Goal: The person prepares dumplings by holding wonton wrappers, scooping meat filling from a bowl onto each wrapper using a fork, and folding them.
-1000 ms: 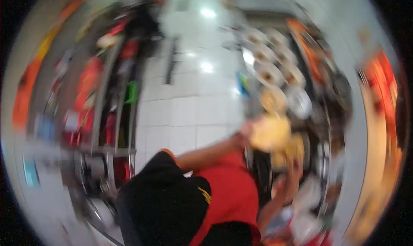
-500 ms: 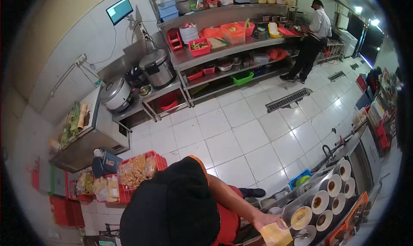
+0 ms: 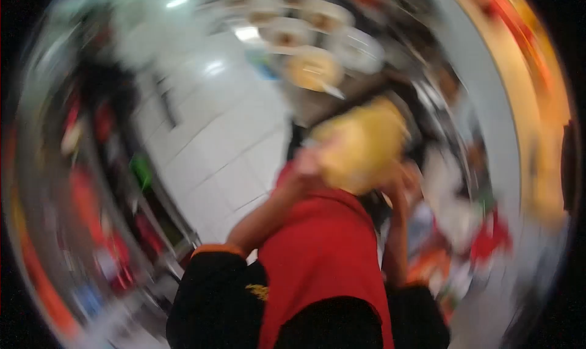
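Observation:
The head view is smeared by motion. My left hand (image 3: 308,168) is closed on the left edge of a flat, pale yellow piece (image 3: 342,151), whose material I cannot make out. At the right, my right hand (image 3: 400,181) is by the lower right edge of the yellow stuff; its fingers are too blurred to read. Beyond my hands stands a bowl with yellow contents (image 3: 312,68), a light-coloured utensil handle (image 3: 332,91) sticking out of it. A whitish bowl (image 3: 357,49) is beside it.
Several white bowls with brown contents, such as one bowl (image 3: 287,36), stand farther up the counter. White floor tiles (image 3: 226,160) lie to the left, with blurred shelving (image 3: 131,196) beyond. Plastic bags (image 3: 452,221) and a red item (image 3: 491,239) are at the right.
The view has swung from the shelves and the distant person back over the counter. My left hand still has the yellow piece, now in front of my apron, and my right hand has come into view.

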The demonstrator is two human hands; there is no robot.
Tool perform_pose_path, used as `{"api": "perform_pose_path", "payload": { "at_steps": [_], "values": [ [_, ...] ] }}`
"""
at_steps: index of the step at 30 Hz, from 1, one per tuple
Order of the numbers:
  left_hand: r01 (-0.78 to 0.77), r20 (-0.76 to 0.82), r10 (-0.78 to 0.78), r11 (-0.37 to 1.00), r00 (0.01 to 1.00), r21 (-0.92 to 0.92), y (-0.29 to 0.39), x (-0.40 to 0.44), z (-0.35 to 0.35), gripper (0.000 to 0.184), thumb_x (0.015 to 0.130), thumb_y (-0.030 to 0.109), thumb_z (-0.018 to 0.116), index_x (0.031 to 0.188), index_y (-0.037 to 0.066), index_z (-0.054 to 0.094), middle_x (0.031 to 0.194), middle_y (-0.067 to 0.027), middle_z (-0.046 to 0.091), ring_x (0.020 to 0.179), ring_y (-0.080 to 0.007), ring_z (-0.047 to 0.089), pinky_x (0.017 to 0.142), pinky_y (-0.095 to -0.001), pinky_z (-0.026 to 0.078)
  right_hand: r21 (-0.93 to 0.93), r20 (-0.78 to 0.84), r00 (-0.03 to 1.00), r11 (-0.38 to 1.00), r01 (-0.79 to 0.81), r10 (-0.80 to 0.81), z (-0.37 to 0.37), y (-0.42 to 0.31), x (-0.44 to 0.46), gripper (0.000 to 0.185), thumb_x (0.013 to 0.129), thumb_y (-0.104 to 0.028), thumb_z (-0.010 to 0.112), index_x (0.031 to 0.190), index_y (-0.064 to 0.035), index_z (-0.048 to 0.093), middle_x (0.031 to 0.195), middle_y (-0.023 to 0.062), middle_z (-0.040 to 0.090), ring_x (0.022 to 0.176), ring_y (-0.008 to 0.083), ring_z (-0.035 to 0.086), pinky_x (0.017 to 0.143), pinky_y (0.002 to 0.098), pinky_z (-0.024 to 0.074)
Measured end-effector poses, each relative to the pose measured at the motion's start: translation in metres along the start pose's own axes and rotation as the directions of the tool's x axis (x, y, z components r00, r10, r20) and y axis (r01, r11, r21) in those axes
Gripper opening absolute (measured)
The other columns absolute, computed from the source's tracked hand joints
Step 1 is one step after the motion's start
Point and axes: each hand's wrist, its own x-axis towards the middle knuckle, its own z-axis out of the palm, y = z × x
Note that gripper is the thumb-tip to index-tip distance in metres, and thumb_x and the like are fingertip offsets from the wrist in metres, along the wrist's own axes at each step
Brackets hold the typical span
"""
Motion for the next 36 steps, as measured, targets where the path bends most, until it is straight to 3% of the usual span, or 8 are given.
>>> {"api": "perform_pose_path", "payload": {
  "at_steps": [2,4,7,10,11,17,34,36],
  "values": [
    [0.305,0.061,-0.384,0.617,0.921,-0.726,0.010,0.030,-0.006,0.033,0.094,0.019,0.053,0.120,-0.001,0.058,0.115,-0.0122,0.064,0.104,-0.0247,0.063,0.086,-0.0401,0.055,-0.035,-0.165,0.986,0.999,-0.037,0.031,0.004,0.040,-0.025,0.008,0.079,-0.007,0.067,0.087,-0.0043,0.066,0.074,0.0027,0.060,0.069,0.0187,0.054,0.070,0.0324,0.0449],
    [0.546,0.281,-0.631,0.273,0.723,-0.792,0.033,0.085,0.017,0.049,0.096,0.024,0.055,0.137,0.000,0.042,0.128,-0.0131,0.056,0.111,-0.0273,0.060,0.088,-0.0428,0.054,-0.002,-0.425,0.905,1.000,-0.027,0.024,0.008,0.087,-0.075,0.016,0.080,-0.003,0.063,0.094,-0.0058,0.071,0.082,0.0082,0.066,0.076,0.0182,0.061,0.070,0.0310,0.0476],
    [0.690,0.239,-0.772,0.326,0.588,-0.646,0.016,0.107,0.046,0.051,0.097,0.030,0.054,0.137,0.000,0.042,0.125,-0.0131,0.058,0.110,-0.0268,0.061,0.088,-0.0411,0.055,0.347,-0.475,0.693,0.839,-0.420,0.543,-0.020,0.092,-0.140,0.025,0.083,0.005,0.060,0.103,-0.0022,0.072,0.081,0.0077,0.067,0.076,0.0137,0.060,0.071,0.0295,0.0471],
    [0.753,0.427,-0.717,0.207,0.551,-0.624,0.001,0.117,0.066,0.050,0.098,0.031,0.052,0.136,0.000,0.042,0.127,-0.0140,0.057,0.111,-0.0266,0.061,0.090,-0.0404,0.055,0.245,-0.414,0.565,0.685,-0.686,0.714,-0.028,0.109,-0.192,0.027,0.083,0.005,0.058,0.105,-0.0031,0.072,0.079,0.0077,0.066,0.070,0.0125,0.060,0.065,0.0271,0.0462],
    [0.784,0.446,-0.724,0.209,0.526,-0.584,-0.003,0.118,0.072,0.049,0.099,0.032,0.051,0.136,0.001,0.042,0.128,-0.0145,0.057,0.111,-0.0270,0.061,0.091,-0.0405,0.055,0.261,-0.472,0.532,0.688,-0.678,0.703,-0.021,0.114,-0.199,0.023,0.078,-0.006,0.063,0.097,-0.0083,0.075,0.086,0.0167,0.069,0.078,0.0282,0.067,0.070,0.0355,0.0503],
    [0.853,0.651,-0.662,-0.035,0.371,-0.521,-0.026,0.097,0.096,0.048,0.101,0.030,0.045,0.139,0.002,0.038,0.133,-0.0157,0.053,0.118,-0.0284,0.057,0.096,-0.0440,0.052,-0.014,-0.576,0.523,0.631,-0.775,0.629,0.013,0.103,-0.166,0.019,0.079,-0.014,0.064,0.095,-0.0090,0.074,0.090,0.0161,0.069,0.081,0.0369,0.066,0.072,0.0439,0.0512],
    [0.911,0.553,-0.772,0.079,0.313,-0.405,-0.017,0.083,0.138,0.052,0.097,0.035,0.055,0.138,0.006,0.041,0.133,-0.0113,0.054,0.119,-0.0275,0.057,0.097,-0.0461,0.050,0.054,-0.508,0.519,0.627,-0.777,0.687,0.011,0.106,-0.153,0.015,0.073,-0.008,0.064,0.086,-0.0088,0.073,0.087,0.0166,0.069,0.082,0.0367,0.067,0.073,0.0470,0.0522],
    [0.907,0.544,-0.776,0.084,0.320,-0.413,-0.027,0.079,0.141,0.051,0.097,0.034,0.055,0.137,0.006,0.042,0.132,-0.0112,0.054,0.119,-0.0276,0.057,0.096,-0.0464,0.051,-0.154,-0.385,0.560,0.547,-0.823,0.734,0.011,0.110,-0.152,0.015,0.072,-0.008,0.065,0.085,-0.0077,0.073,0.088,0.0170,0.069,0.083,0.0367,0.067,0.074,0.0476,0.0528]
  ]
}}
